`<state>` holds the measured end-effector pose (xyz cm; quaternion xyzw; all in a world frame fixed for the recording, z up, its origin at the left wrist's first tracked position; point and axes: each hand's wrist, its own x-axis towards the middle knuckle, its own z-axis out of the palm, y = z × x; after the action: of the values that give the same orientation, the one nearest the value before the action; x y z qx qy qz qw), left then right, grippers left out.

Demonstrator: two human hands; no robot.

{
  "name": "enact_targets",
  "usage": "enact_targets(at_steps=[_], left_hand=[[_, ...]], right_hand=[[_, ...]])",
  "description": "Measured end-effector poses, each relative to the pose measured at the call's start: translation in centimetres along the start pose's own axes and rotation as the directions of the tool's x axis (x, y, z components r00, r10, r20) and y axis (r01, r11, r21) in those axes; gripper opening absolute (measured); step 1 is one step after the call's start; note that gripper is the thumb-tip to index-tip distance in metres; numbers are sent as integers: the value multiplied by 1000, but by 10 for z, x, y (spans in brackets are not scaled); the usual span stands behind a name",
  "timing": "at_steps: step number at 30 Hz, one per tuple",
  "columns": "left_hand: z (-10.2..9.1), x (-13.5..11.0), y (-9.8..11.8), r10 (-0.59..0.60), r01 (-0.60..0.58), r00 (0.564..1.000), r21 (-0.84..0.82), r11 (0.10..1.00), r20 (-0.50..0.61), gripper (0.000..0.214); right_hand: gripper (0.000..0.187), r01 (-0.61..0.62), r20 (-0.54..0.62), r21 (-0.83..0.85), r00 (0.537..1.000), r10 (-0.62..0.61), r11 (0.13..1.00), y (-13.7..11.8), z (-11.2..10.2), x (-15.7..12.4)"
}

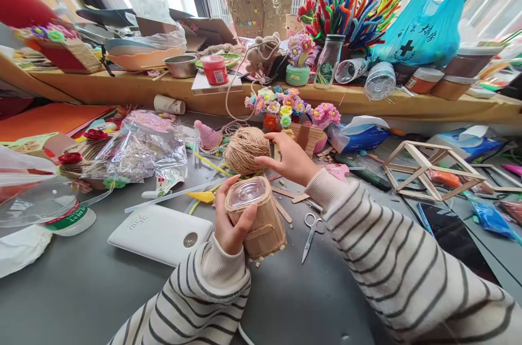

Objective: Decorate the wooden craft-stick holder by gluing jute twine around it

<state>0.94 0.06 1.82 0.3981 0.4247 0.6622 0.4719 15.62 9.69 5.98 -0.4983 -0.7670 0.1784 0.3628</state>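
Note:
My left hand [230, 220] is closed around a small container wrapped in jute twine and wooden sticks [256, 220], with a clear plastic cup set in its top. It holds the container tilted just above the grey table [81, 290]. My right hand [287, 157] reaches forward and touches a ball of jute twine [244, 149] lying behind the container. Its fingers are curled, and the fingertips rest on the ball's right side. Both arms wear white sleeves with dark stripes.
Small scissors [312, 228] and loose wooden sticks [283, 209] lie right of the container. A white power bank [161, 233] lies to its left, and a dark phone [452, 233] at right beside a wooden stick frame [428, 168]. Pipe-cleaner flowers [285, 105], bags and jars crowd the wooden shelf [134, 89] behind.

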Motion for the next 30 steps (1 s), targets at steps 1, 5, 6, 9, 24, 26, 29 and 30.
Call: enact_targets(at_steps=[1,5,6,9,24,26,29,30], left_hand=[[-1,0,-1,2,-2,1000,0,1000,3,61],[-3,-1,-2,26,-26,999,-14,1000,31,64],[-3,-2,-1,34,-33,998,-25,999,45,65],[-1,-7,3,60,-52,992,-73,996,110,68],[-2,-21,24,9,107,941,-321,941,338,71],[-3,-19,24,-68,202,923,-326,924,379,70],[-4,-13,19,-147,289,896,-300,909,419,63],[-4,-10,15,-167,308,887,-282,909,431,62]], right_hand=[[56,11,25,-16,1000,-11,1000,-2,4,10],[91,25,92,-83,996,-18,996,-6,21,35],[96,23,97,-97,995,-13,995,-7,24,39],[95,-2,89,-129,996,13,992,-9,27,47],[29,52,-59,23,997,-51,998,-23,-18,13],[28,88,-31,90,996,-85,992,-28,-26,-23],[29,108,5,233,994,-112,966,-30,-33,-77],[30,116,-10,281,993,-118,953,-30,-32,-91]])
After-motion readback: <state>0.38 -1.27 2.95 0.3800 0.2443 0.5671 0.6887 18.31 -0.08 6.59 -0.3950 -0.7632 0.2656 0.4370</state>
